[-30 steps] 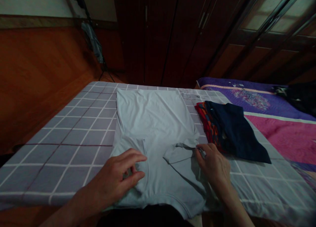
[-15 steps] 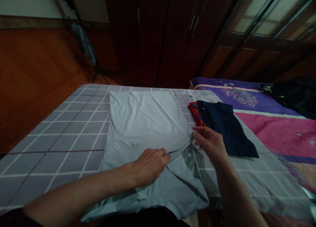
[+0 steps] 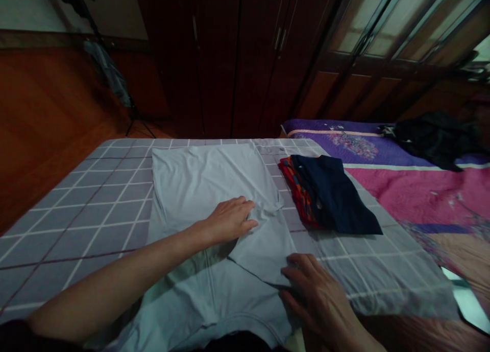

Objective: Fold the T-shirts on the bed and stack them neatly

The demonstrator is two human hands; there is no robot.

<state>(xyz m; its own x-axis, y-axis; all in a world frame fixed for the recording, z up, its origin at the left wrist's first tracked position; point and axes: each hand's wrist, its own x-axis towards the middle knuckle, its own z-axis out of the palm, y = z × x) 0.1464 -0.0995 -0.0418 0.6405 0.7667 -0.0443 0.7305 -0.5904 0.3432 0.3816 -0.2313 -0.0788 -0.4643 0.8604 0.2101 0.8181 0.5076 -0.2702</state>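
A pale grey shirt point(image 3: 206, 173) lies spread over the checked cloth, its neckline toward me at the bottom. My left hand point(image 3: 231, 219) is over the middle of the shirt, thumb apart from the fingers, holding nothing visible. At the shirt's lower right, beside the edge of a sleeve point(image 3: 264, 250) folded inward, my right hand point(image 3: 312, 288) touches the fabric with its fingers spread. To the right sits a stack of folded clothes, dark blue point(image 3: 333, 193) on top and red and orange point(image 3: 296, 193) beneath.
The grey checked surface point(image 3: 95, 198) holds the clothes. Beyond its right side are a purple and pink bedspread point(image 3: 398, 188), a black garment point(image 3: 432, 137) and a phone-like object point(image 3: 469, 301). Dark wardrobes point(image 3: 222, 61) stand behind; a stand with hanging cloth point(image 3: 109, 73) is at the left.
The sleeve now lies folded inward on the shirt. My left hand has let go of the fabric and moved up; my right hand has opened and come down toward me. The view has shifted right.
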